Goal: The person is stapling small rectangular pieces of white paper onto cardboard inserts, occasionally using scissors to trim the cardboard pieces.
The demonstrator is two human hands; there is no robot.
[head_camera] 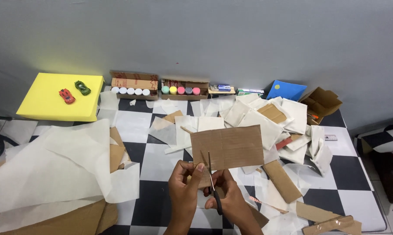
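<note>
My left hand (184, 187) pinches the lower left edge of a brown cardboard sheet (231, 146) held up over the checkered floor. In my right hand (229, 196) are black-handled scissors (213, 185), blades pointing up into the sheet's bottom edge, where a short cut runs upward. Both hands sit close together at the bottom centre of the view.
White paper sheets (57, 167) and cardboard scraps (283, 180) litter the black-and-white floor. A yellow box (40, 102) with a red and a green toy car stands at the left. Paint pots in cardboard trays (181, 90) line the grey wall, beside an open carton (322, 102).
</note>
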